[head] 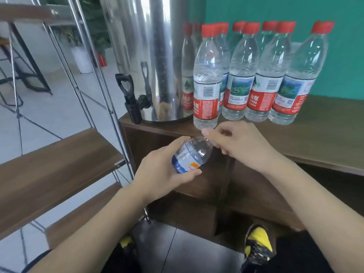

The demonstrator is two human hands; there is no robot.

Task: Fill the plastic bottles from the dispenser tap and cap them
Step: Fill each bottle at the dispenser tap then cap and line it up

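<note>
Blue-labelled plastic bottle (190,155) held in the air, tilted, neck up and to the right, just in front of the bench (325,134) edge and below the row of capped bottles. Thin clear wall, so soft under a squeeze and likely to buckle and spill if gripped hard while open; seems to hold water, though glare makes the level hard to judge. Probably light to moderate in weight, smooth and perhaps wet, so slippery. Best held round the labelled middle, where paper gives friction and the ribs stiffen the wall.

Left hand (163,174) wrapped round that label, thumb on the near side, fingers (182,139) curled over the far side. Right hand (236,143) at the neck, fingers bunched and pinching over the mouth; cap itself hidden beneath them, so cannot tell whether it is on or mid-turn.

Just beyond the right-hand fingers, red-capped bottles (206,79) upright in a cluster on the bench. To the left of them, steel dispenser (149,56) with black tap (131,99) overhanging the bench edge, well apart from the left-hand fingers. Further left, a metal-framed wooden shelf (59,166). Yellow shoes (258,243) on the floor below.
</note>
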